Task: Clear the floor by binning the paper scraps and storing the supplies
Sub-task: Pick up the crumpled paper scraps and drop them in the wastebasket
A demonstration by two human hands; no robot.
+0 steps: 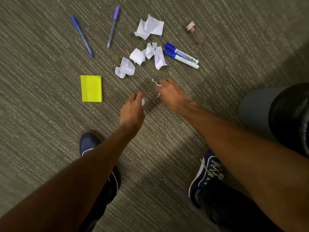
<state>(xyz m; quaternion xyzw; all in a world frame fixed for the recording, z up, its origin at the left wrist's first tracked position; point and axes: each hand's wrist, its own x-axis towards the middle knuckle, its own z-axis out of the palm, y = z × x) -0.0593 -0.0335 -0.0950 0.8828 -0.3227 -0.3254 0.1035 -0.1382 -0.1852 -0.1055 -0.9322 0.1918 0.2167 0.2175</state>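
Scraps are clutched in both hands, left hand and right hand, held apart over the carpet; remaining paper scraps lie farther, for binning in the bin at right.

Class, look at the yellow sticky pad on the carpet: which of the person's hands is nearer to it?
Left. The left hand hangs just right of the sticky pad, holding a paper bit. The right hand is farther right, also clutching paper.
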